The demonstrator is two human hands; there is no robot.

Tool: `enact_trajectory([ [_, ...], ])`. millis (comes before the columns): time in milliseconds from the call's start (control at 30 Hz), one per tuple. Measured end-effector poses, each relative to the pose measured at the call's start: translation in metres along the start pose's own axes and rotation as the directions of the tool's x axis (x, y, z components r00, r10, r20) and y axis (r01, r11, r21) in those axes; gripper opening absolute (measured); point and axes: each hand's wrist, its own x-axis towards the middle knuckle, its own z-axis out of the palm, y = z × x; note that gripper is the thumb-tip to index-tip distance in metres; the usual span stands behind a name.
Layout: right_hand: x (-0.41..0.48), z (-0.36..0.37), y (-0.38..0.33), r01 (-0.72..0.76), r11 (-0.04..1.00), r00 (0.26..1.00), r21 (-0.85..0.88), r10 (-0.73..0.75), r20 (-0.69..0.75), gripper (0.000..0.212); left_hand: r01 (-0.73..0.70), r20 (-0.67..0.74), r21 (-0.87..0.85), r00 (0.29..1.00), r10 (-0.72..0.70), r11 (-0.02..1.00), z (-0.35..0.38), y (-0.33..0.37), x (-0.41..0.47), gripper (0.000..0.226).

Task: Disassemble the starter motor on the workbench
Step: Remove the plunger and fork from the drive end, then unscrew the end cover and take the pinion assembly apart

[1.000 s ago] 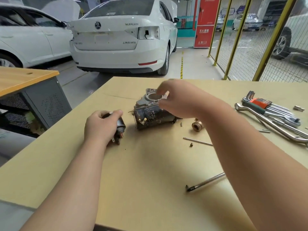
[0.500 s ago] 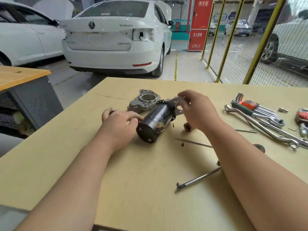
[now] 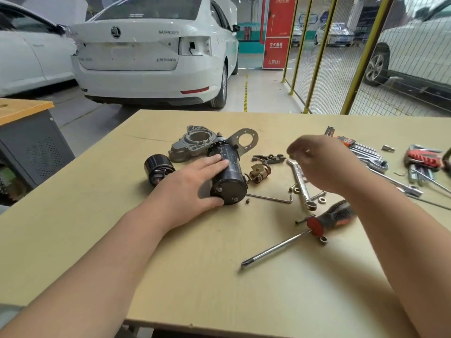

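Pale wood tops the workbench (image 3: 195, 276), with a white car (image 3: 151, 50) parked beyond its far edge and a yellow-framed mesh fence (image 3: 317, 57) at far right. Near the bench's middle the black starter motor (image 3: 229, 174) lies on its side, its end cap towards the near edge and a grey plate (image 3: 245, 141) with a round hole at its far end. The left hand (image 3: 192, 189) rests on the motor's left flank, fingers laid out straight, thumb against the near end. The right hand (image 3: 322, 164) is raised to the right of the motor, above a wrench (image 3: 301, 181), fingers curled inwards. It is blurred, and I cannot tell whether it pinches anything.

Touching the motor's far left side sits a grey housing (image 3: 192, 145). A black solenoid (image 3: 158, 168) stands left of the hand. Just right of the motor lie a coppery spring part (image 3: 260, 172) and a dark fork lever (image 3: 268, 158). An L-shaped hex key (image 3: 271, 198) lies nearer. A screwdriver (image 3: 334, 217) lies nearer still, and a hex key set (image 3: 361, 152) lies far right.
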Motion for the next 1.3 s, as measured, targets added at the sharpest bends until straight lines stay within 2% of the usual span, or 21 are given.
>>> enact_trajectory([
  [100, -0.009, -0.007, 0.019, -0.003, 0.999, 1.000, -0.047, 0.003, 0.009, 0.022, -0.023, -0.031, 0.116, 0.999, 0.027, 0.993, 0.011, 0.013, 0.004, 0.077],
  [200, -0.011, -0.011, 0.035, -0.036, 0.997, 0.999, -0.074, 0.036, -0.002, 0.024, 0.029, -0.025, 0.171, 0.999, -0.025, 0.985, 0.028, 0.040, 0.012, 0.072],
  [267, -0.014, -0.014, 0.047, -0.065, 0.995, 0.998, -0.078, 0.063, -0.027, 0.026, -0.028, -0.075, 0.240, 0.996, 0.047, 0.970, 0.035, 0.052, 0.017, 0.063],
  [367, -0.021, -0.019, 0.070, -0.166, 0.984, 0.983, -0.067, 0.160, -0.085, 0.027, -0.092, -0.127, 0.314, 0.982, 0.138, 0.945, 0.035, 0.061, 0.017, 0.057],
  [467, -0.022, -0.024, 0.090, -0.287, 0.958, 0.945, -0.010, 0.282, -0.167, 0.031, -0.091, -0.134, 0.320, 0.981, 0.140, 0.943, 0.033, 0.064, 0.016, 0.064],
  [533, -0.020, -0.032, 0.102, -0.387, 0.918, 0.878, 0.091, 0.397, -0.268, 0.034, -0.074, -0.167, 0.286, 0.978, 0.126, 0.955, 0.033, 0.063, 0.017, 0.066],
  [600, -0.020, -0.047, 0.118, -0.489, 0.840, 0.752, 0.236, 0.543, -0.374, 0.037, -0.042, -0.192, 0.261, 0.977, 0.095, 0.964, 0.034, 0.063, 0.016, 0.064],
  [667, -0.024, -0.058, 0.136, -0.579, 0.760, 0.654, 0.295, 0.649, -0.388, 0.037, -0.034, -0.200, 0.263, 0.976, 0.089, 0.964, 0.036, 0.062, 0.017, 0.063],
  [700, -0.026, -0.059, 0.142, -0.616, 0.741, 0.649, 0.267, 0.669, -0.361, 0.036, -0.043, -0.207, 0.261, 0.973, 0.099, 0.965, 0.037, 0.062, 0.019, 0.062],
  [767, -0.027, -0.055, 0.146, -0.647, 0.747, 0.697, 0.154, 0.661, -0.280, 0.032, -0.073, -0.225, 0.251, 0.965, 0.132, 0.965, 0.038, 0.063, 0.024, 0.060],
  [867, -0.027, -0.042, 0.134, -0.594, 0.805, 0.801, -0.017, 0.589, -0.104, 0.024, -0.079, -0.251, 0.235, 0.958, 0.139, 0.969, 0.043, 0.069, 0.034, 0.063],
  [1000, -0.025, -0.025, 0.113, -0.471, 0.824, 0.857, -0.316, 0.512, 0.058, 0.018, 0.017, -0.253, 0.166, 0.967, 0.026, 0.986, 0.054, 0.082, 0.047, 0.066],
  [1100, -0.023, -0.013, 0.102, -0.401, 0.854, 0.887, -0.332, 0.452, 0.091, 0.015, 0.082, -0.252, 0.114, 0.966, -0.051, 0.990, 0.059, 0.088, 0.050, 0.060],
  [1200, -0.023, -0.010, 0.101, -0.368, 0.894, 0.916, -0.256, 0.396, 0.066, 0.023, 0.002, -0.218, -0.075, 0.976, -0.018, 0.997, 0.050, 0.095, 0.040, 0.060],
  [1267, -0.022, -0.015, 0.108, -0.479, 0.855, 0.877, -0.197, 0.475, -0.072, 0.029, -0.048, -0.070, -0.166, 0.997, 0.037, 0.985, 0.042, 0.102, 0.031, 0.054],
  [1300, -0.020, -0.020, 0.115, -0.548, 0.811, 0.837, -0.206, 0.532, -0.133, 0.031, -0.061, 0.053, -0.117, 0.996, 0.068, 0.991, 0.039, 0.107, 0.027, 0.051],
])
